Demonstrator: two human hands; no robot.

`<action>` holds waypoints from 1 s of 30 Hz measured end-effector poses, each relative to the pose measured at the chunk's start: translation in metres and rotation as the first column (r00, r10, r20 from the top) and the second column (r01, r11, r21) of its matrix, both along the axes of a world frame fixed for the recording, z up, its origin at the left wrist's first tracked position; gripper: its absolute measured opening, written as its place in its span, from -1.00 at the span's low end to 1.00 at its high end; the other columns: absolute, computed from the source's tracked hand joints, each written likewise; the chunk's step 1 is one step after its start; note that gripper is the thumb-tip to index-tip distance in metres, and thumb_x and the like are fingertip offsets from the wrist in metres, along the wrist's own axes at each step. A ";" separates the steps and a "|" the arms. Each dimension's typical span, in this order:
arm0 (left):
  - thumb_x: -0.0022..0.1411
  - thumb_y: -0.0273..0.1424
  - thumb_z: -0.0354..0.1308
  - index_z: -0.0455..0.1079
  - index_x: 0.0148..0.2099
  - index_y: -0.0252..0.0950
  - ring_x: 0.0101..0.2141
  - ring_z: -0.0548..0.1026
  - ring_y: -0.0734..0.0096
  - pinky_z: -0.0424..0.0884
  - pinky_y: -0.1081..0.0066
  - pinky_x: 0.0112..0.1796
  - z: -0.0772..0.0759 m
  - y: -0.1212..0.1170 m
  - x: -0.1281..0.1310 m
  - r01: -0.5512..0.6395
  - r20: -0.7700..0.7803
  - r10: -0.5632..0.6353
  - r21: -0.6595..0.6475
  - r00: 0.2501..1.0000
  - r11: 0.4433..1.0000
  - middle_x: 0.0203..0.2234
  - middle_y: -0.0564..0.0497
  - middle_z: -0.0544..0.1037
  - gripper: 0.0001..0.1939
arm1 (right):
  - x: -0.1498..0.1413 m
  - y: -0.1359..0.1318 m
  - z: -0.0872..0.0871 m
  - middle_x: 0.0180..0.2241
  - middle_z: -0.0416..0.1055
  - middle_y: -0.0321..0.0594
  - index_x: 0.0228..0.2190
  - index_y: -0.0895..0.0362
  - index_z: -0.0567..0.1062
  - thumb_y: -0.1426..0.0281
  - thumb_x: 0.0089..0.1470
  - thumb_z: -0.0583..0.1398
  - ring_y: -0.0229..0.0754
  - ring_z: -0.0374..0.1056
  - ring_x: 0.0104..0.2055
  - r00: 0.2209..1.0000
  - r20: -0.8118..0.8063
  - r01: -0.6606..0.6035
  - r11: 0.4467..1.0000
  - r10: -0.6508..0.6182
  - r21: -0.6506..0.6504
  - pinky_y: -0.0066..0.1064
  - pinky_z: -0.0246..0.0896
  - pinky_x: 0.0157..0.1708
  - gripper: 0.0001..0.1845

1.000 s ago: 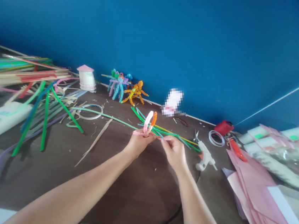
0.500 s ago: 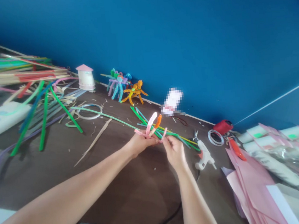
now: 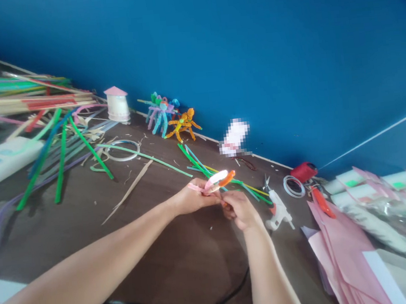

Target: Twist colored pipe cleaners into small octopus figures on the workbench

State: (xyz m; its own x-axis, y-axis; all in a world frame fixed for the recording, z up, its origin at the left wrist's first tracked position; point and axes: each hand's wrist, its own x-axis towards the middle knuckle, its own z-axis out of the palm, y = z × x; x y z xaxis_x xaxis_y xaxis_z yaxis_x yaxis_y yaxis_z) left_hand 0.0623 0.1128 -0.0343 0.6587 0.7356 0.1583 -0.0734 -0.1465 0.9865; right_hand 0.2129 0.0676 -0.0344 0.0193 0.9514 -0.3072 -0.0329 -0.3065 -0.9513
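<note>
Now that the two hands have closed together, the pink-and-orange pipe cleaners (image 3: 216,180), tipped from upright to nearly flat at lower centre of the frame, sit gripped by the left hand (image 3: 193,196) and pinched by the right hand (image 3: 240,211).

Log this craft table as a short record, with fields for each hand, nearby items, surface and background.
Left hand: holds a pink pipe cleaner and an orange pipe cleaner
Right hand: fingers close beside those pipe cleaners, grip unclear
Nearby: green pipe cleaners, white hot glue gun
Surface: dark wooden table
Farther off: orange pipe-cleaner figure, red spool, pink paper sheets
Background: blue wall
</note>
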 end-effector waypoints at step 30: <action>-0.12 -0.37 0.27 0.40 -0.51 -0.39 -0.52 0.29 0.55 0.17 0.50 -0.47 -0.018 0.006 0.007 -0.063 0.254 0.207 -0.478 0.945 0.876 -0.59 0.04 0.39 -0.83 | -0.007 -0.001 0.001 -0.34 0.40 -0.16 -0.33 0.10 0.50 0.40 0.04 0.11 -0.18 0.32 -0.26 0.836 0.454 -0.121 0.704 -0.308 0.700 -0.37 0.24 -0.26 -0.83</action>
State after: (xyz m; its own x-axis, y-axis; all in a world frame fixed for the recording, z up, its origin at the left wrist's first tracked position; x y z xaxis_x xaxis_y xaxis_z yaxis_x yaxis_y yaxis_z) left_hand 0.0690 0.1184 -0.0519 0.5248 0.8497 -0.0514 -0.3774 0.2864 0.8807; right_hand 0.2056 0.0662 -0.0329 0.0654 0.8601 0.5059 0.5192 0.4036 -0.7534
